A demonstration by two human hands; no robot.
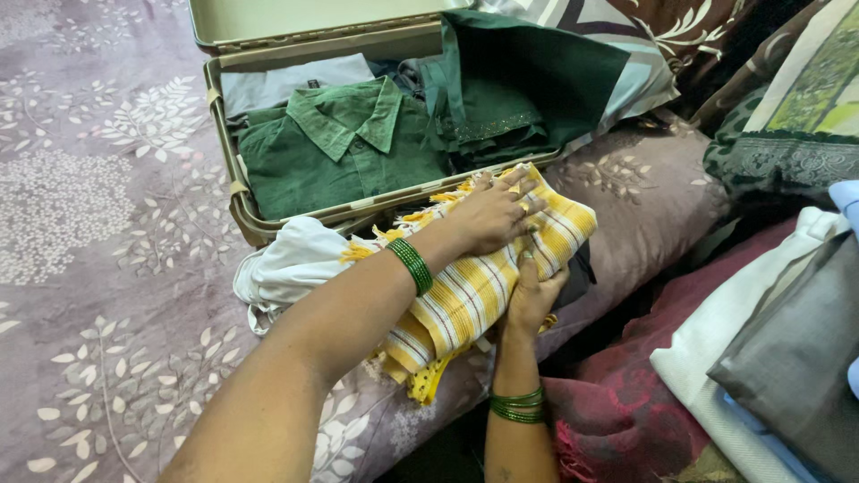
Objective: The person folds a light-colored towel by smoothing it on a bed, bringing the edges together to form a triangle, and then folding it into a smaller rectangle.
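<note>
Yellow striped cloth (483, 277) lies folded on the bed (107, 268), touching the open suitcase (234, 192) rim, long axis running from lower left up to upper right. I see my left hand (492, 213) pressed flat on top, fingers spread, while my right hand (532, 295) clasps its near edge. Risk, I judge: the fold slips open, or the fringe snags the rim.

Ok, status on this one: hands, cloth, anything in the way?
Left hand flat on yellow striped cloth; right hand grips its edge. Open suitcase behind, green shirt inside. White garment beside.
</note>
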